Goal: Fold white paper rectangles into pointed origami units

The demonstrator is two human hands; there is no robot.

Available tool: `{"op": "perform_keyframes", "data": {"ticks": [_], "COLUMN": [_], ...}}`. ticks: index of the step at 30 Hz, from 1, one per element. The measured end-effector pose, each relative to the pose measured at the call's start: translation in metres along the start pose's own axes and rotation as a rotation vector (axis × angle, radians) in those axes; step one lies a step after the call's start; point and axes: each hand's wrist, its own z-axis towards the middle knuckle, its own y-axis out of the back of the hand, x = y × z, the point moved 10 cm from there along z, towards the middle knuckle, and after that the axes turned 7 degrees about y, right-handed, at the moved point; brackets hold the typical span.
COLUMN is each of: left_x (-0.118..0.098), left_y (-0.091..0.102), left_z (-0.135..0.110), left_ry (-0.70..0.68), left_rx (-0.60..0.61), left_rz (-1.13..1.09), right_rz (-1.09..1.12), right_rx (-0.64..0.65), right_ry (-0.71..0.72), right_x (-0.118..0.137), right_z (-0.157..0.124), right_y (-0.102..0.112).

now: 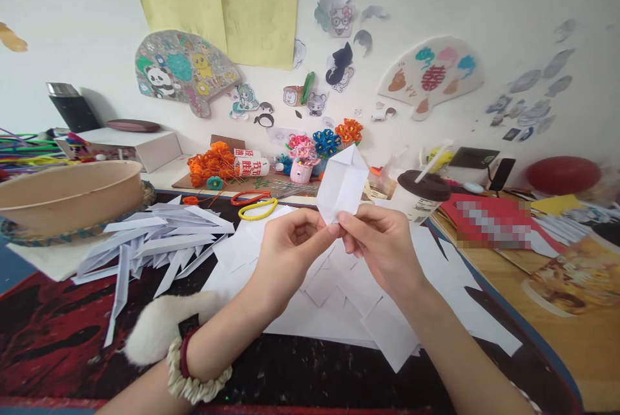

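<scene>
A folded white paper piece [341, 184] is held up above the table, its point upward. My left hand [285, 253] pinches its lower left edge with curled fingers. My right hand [382, 244] pinches the lower right edge, fingertips meeting the left hand's at the paper's bottom. Under the hands lie loose white paper sheets [334, 312]. A pile of folded white paper strips [159, 241] lies to the left.
A tan bowl [68, 194] stands at far left. Red and yellow scissors [254, 203] lie behind the hands. A lidded cup with a straw [420, 195] is at right, next to a red booklet [489, 221]. Craft flowers [310, 153] line the wall.
</scene>
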Motion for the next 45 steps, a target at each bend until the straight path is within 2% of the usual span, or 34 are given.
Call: {"op": "perform_keyframes", "data": {"ticks": [8, 13, 23, 25, 28, 30, 34, 41, 45], "left_x": [-0.003, 0.001, 0.012, 0.011, 0.007, 0.001, -0.012, -0.013, -0.019], "left_y": [0.0, 0.002, 0.008, 0.007, 0.003, 0.005, 0.016, 0.02, 0.019], "left_z": [0.001, 0.001, 0.002, 0.003, 0.006, 0.007, 0.009, 0.006, 0.003], "left_ry": [-0.033, -0.005, 0.068, 0.08, 0.104, 0.081, -0.001, -0.072, -0.161], "left_rx": [0.01, -0.005, -0.048, -0.024, 0.079, 0.101, 0.024, -0.075, -0.104], "left_rz": [-0.034, -0.052, 0.012, 0.054, 0.146, 0.192, 0.205, 0.259, 0.394], "right_rz": [-0.005, -0.029, -0.076, -0.119, -0.147, -0.146, -0.151, -0.086, -0.067], "right_rx": [0.073, 0.134, 0.145, 0.126, 0.096, 0.081, 0.067, 0.097, 0.092], "right_ry": [-0.003, 0.029, 0.086, 0.11, 0.113, 0.099, 0.083, 0.025, -0.013], "right_x": [0.001, 0.005, 0.008, 0.011, 0.011, 0.009, 0.008, 0.002, -0.001], "right_z": [0.001, 0.001, 0.001, 0.001, 0.002, 0.002, 0.003, 0.003, 0.003], "right_y": [-0.004, -0.006, -0.007, -0.004, 0.001, 0.003, 0.003, -0.002, 0.0]}}
